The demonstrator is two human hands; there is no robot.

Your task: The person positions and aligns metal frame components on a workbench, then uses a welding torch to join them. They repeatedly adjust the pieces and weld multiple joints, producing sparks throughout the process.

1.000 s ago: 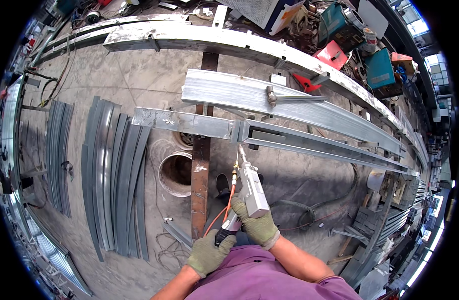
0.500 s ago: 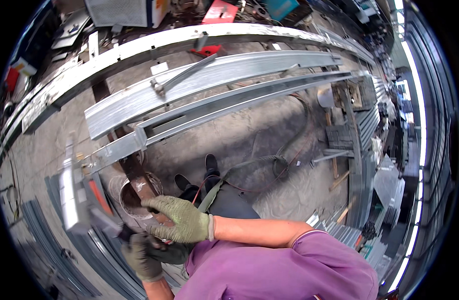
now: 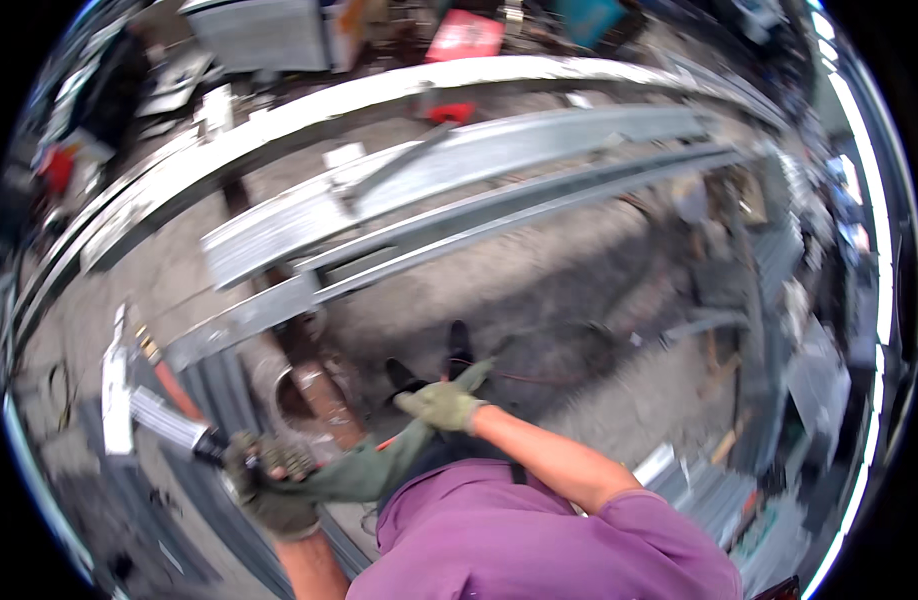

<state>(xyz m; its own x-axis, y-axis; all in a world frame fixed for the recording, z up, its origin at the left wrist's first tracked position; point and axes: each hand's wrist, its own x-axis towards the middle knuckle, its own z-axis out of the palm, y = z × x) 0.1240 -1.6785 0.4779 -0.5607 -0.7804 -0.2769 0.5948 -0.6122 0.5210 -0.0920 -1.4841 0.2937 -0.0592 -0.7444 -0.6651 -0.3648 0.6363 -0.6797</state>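
Observation:
My left hand (image 3: 271,485), in a dirty greenish work glove, is wrapped round the black grip of a torch-like tool. The tool (image 3: 167,418) has a silver body, a bright flat metal head and a brass-tipped orange-red tube beside it. From its rear, a hose in a green fabric cover (image 3: 364,474) runs across in front of my waist. My right hand (image 3: 442,405), in an olive glove, closes over that covered hose above my dark trousers. Blur hides the finer parts of the tool.
Silver metal channels (image 3: 539,190) lie across the front, with a long pale beam (image 3: 379,88) beyond. A rusty brown bar (image 3: 324,395) passes under them, beside a ring of clear wrap (image 3: 279,390). Grey profiles (image 3: 229,520) lie at left. Racks and sheet stock stand at right.
My right hand has moved right, away from the left hand, onto the covered hose. The tool has shifted slightly left and down. The view has swung a little, so the surroundings appear farther right.

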